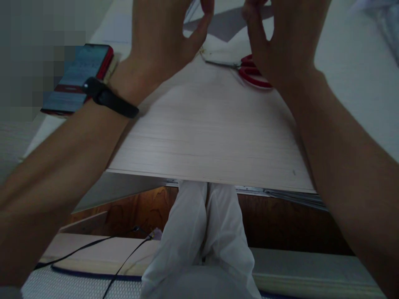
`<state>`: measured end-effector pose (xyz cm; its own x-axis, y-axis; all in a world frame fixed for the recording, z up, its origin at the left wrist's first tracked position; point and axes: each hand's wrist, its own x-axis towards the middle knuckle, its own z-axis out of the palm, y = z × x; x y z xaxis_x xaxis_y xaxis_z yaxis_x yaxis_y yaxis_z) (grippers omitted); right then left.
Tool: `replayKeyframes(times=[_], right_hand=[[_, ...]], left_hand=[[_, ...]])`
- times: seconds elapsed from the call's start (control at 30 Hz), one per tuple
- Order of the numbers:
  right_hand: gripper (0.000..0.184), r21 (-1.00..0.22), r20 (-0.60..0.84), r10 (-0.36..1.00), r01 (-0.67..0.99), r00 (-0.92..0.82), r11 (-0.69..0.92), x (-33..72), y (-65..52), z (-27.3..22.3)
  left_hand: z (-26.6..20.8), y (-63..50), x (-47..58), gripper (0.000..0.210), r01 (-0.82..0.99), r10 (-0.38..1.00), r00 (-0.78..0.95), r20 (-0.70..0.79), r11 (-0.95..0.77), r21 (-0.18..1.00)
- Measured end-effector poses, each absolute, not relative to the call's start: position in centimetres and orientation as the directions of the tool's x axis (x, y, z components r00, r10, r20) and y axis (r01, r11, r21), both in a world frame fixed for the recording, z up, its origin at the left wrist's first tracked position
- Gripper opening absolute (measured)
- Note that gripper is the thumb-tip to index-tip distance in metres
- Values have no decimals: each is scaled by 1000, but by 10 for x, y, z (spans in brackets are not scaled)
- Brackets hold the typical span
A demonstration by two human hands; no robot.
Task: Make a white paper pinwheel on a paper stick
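At the top of the head view, a grey sheet that looks like folded paper [227, 25] spans the gap between my hands, its lower edge coming to a point. My left hand [174, 35] pinches it with thumb and finger, and a black band circles that wrist. Opposite, my right hand [283, 37] has its thumb and fingers closed on the sheet's other side. The upper fingertips of both hands are cut off by the frame. Just below the paper lie red-handled scissors [254, 77], their blades pointing left and one handle partly behind my right hand.
A phone with a red edge [77, 77] lies left of my left wrist, on something pale. The pale wooden table [202, 133] ends above my lap. Clear plastic [386, 25] shows at the upper right. Thin black cords [124, 261] hang at the lower left.
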<state>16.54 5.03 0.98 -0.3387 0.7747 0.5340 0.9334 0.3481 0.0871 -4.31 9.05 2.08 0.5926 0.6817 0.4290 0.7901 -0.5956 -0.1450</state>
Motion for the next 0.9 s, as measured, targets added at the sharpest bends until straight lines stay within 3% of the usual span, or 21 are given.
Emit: replayKeyframes(times=[0.07, 0.13, 0.23, 0.33, 0.4, 0.6, 0.9], right_hand=[[39, 206, 654, 597, 868, -465, 451, 168, 55, 9], [30, 263, 719, 487, 843, -496, 470, 170, 58, 8], [22, 265, 766, 417, 831, -490, 489, 170, 61, 4], [19, 298, 784, 369, 824, -499, 481, 171, 62, 2], [22, 281, 763, 391, 809, -515, 517, 173, 63, 1], [19, 228, 780, 378, 789, -499, 571, 178, 63, 3], [17, 226, 776, 387, 792, -499, 568, 177, 62, 5]], left_hand=[[17, 96, -49, 23, 650, 426, 693, 582, -719, -248], [13, 99, -50, 19, 550, 184, 687, 703, -764, -337], [10, 98, -46, 8, 571, 127, 642, 756, -737, -361], [11, 92, -44, 2, 600, 185, 614, 767, -741, -302], [12, 88, -44, 4, 623, 268, 612, 744, -743, -245], [14, 84, -48, 7, 636, 342, 590, 732, -755, -160], [12, 85, -48, 9, 639, 363, 583, 727, -757, -135]])
